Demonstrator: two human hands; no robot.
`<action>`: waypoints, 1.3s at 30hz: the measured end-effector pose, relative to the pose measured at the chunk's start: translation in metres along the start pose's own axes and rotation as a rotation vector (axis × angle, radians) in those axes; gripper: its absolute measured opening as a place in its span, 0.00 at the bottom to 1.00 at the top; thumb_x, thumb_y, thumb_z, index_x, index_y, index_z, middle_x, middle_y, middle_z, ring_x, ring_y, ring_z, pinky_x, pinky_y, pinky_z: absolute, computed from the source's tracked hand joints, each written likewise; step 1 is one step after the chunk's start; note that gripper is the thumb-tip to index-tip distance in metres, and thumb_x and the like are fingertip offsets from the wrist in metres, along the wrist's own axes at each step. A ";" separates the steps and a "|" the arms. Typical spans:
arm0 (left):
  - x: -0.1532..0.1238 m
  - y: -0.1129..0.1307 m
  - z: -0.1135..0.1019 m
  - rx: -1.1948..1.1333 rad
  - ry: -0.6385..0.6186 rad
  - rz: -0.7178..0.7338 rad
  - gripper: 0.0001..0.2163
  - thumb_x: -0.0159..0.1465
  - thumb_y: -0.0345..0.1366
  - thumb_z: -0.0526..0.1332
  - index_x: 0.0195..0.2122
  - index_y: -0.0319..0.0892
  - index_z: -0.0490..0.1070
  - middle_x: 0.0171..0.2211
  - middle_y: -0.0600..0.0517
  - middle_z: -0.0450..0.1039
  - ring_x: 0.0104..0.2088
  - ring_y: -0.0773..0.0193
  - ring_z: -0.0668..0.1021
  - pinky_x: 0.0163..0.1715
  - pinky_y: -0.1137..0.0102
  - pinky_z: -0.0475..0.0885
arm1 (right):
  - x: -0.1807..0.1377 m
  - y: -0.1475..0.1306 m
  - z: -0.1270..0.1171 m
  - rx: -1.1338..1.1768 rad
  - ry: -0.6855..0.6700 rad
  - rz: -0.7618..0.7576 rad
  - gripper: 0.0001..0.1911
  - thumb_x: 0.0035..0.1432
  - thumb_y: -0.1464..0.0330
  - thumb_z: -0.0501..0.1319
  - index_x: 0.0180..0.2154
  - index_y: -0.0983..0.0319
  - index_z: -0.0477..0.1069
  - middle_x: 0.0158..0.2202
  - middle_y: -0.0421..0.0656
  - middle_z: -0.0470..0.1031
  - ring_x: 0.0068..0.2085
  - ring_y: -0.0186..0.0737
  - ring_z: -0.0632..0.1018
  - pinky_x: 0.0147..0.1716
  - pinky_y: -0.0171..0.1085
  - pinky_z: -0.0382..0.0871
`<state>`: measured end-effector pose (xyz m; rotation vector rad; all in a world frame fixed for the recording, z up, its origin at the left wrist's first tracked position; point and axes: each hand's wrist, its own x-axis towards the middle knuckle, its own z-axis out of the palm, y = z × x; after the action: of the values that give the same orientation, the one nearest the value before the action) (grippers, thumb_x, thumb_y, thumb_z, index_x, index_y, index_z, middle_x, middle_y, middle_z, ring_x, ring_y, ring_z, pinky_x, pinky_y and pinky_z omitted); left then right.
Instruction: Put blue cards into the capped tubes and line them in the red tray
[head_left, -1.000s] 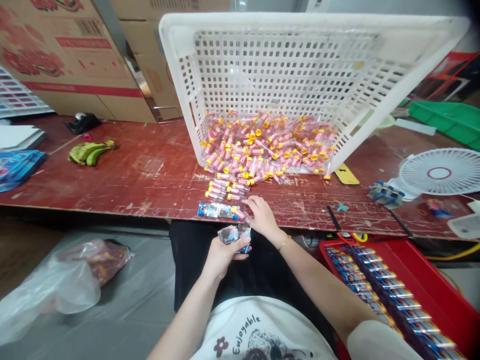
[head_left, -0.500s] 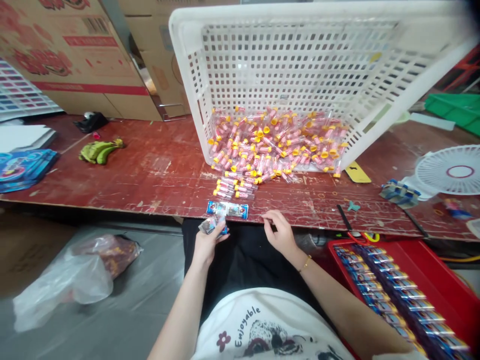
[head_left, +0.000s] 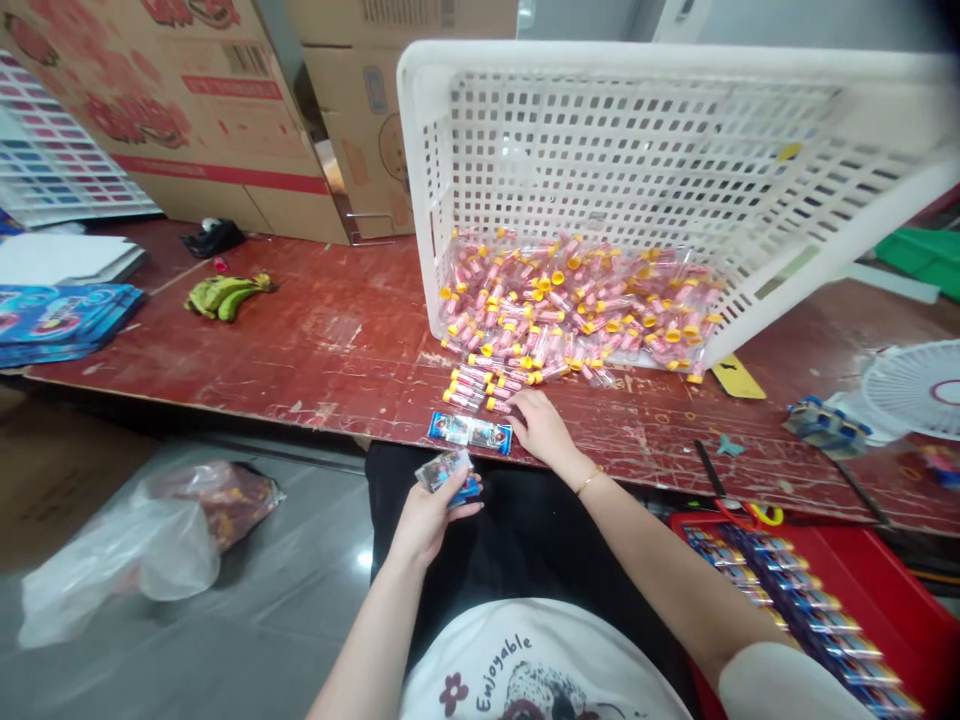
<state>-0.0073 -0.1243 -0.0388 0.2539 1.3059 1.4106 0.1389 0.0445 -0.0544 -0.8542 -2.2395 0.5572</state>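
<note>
Right hand has reached forward onto small pink plastic tubes with yellow caps; I cannot tell if it grips one. Below it, left hand pinches a shiny clear-and-blue packet.

The only word that reads clearly is "Enjoyable", in dark letters beside a small flower on the white shirt at the near edge. The far left cardboard box carries a barcode and red print, both too blurred to read. The print on the blue packet at the near edge of the table is too small to make out.
</note>
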 end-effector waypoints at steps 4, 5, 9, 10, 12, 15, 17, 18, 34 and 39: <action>-0.011 0.006 0.019 0.073 -0.057 0.024 0.16 0.46 0.38 0.74 0.32 0.34 0.77 0.26 0.47 0.78 0.28 0.61 0.80 0.25 0.70 0.79 | -0.004 0.004 -0.002 0.064 0.005 0.104 0.12 0.53 0.73 0.59 0.42 0.61 0.68 0.39 0.50 0.73 0.45 0.51 0.73 0.49 0.55 0.66; -0.013 0.007 0.022 0.099 -0.069 0.045 0.15 0.46 0.38 0.74 0.32 0.34 0.77 0.25 0.48 0.78 0.28 0.61 0.80 0.26 0.70 0.79 | -0.009 0.003 -0.007 0.078 0.017 0.136 0.14 0.55 0.72 0.58 0.45 0.61 0.66 0.37 0.48 0.73 0.42 0.49 0.74 0.46 0.54 0.69; -0.023 0.007 0.039 0.197 -0.143 0.105 0.15 0.43 0.36 0.75 0.31 0.35 0.78 0.23 0.52 0.77 0.23 0.65 0.78 0.25 0.70 0.78 | -0.039 -0.018 -0.048 0.459 0.047 0.281 0.23 0.62 0.65 0.53 0.56 0.56 0.49 0.35 0.41 0.70 0.33 0.39 0.78 0.37 0.45 0.75; -0.026 0.007 0.044 0.213 -0.174 0.096 0.15 0.43 0.35 0.75 0.31 0.35 0.78 0.23 0.52 0.77 0.23 0.65 0.78 0.25 0.71 0.78 | -0.047 -0.027 -0.061 0.615 0.053 0.307 0.23 0.62 0.64 0.54 0.55 0.53 0.48 0.37 0.40 0.69 0.33 0.37 0.79 0.37 0.44 0.76; -0.033 0.006 0.055 0.242 -0.238 0.080 0.15 0.42 0.35 0.75 0.31 0.35 0.78 0.24 0.52 0.78 0.24 0.65 0.77 0.25 0.72 0.77 | -0.061 -0.049 -0.084 0.855 0.089 0.320 0.22 0.60 0.62 0.58 0.52 0.51 0.51 0.41 0.40 0.68 0.34 0.35 0.79 0.41 0.45 0.75; -0.042 0.003 0.071 0.284 -0.301 0.097 0.15 0.42 0.35 0.75 0.30 0.35 0.78 0.24 0.51 0.78 0.25 0.65 0.77 0.26 0.73 0.76 | -0.075 -0.073 -0.107 0.893 0.169 0.250 0.23 0.58 0.64 0.62 0.50 0.50 0.52 0.45 0.40 0.65 0.36 0.34 0.79 0.45 0.44 0.75; -0.046 -0.001 0.078 0.316 -0.318 0.115 0.15 0.42 0.35 0.75 0.29 0.35 0.78 0.24 0.50 0.78 0.25 0.64 0.77 0.25 0.73 0.76 | -0.081 -0.080 -0.114 0.841 0.169 0.220 0.23 0.58 0.65 0.62 0.51 0.50 0.53 0.46 0.41 0.64 0.39 0.35 0.79 0.46 0.44 0.75; -0.047 -0.003 0.080 0.334 -0.322 0.120 0.15 0.42 0.36 0.75 0.29 0.35 0.78 0.24 0.50 0.78 0.25 0.64 0.77 0.25 0.73 0.75 | -0.083 -0.080 -0.115 0.818 0.150 0.214 0.23 0.58 0.65 0.62 0.51 0.50 0.54 0.46 0.42 0.64 0.40 0.36 0.79 0.46 0.43 0.75; -0.066 -0.029 0.115 -0.006 -0.441 -0.233 0.18 0.47 0.41 0.73 0.36 0.35 0.77 0.30 0.45 0.79 0.33 0.57 0.81 0.33 0.68 0.77 | -0.139 -0.080 -0.103 0.641 -0.016 0.297 0.39 0.38 0.70 0.73 0.48 0.55 0.54 0.45 0.44 0.67 0.42 0.41 0.74 0.37 0.39 0.74; -0.071 -0.032 0.116 0.097 -0.461 -0.211 0.15 0.48 0.39 0.73 0.33 0.36 0.78 0.28 0.47 0.79 0.30 0.60 0.81 0.30 0.72 0.75 | -0.146 -0.082 -0.094 0.566 0.176 0.300 0.31 0.41 0.74 0.69 0.44 0.54 0.54 0.42 0.41 0.63 0.37 0.35 0.72 0.31 0.34 0.71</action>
<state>0.1222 -0.1259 0.0134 0.4630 0.9868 1.0337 0.2535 -0.1012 -0.0050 -0.8932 -1.6692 1.1402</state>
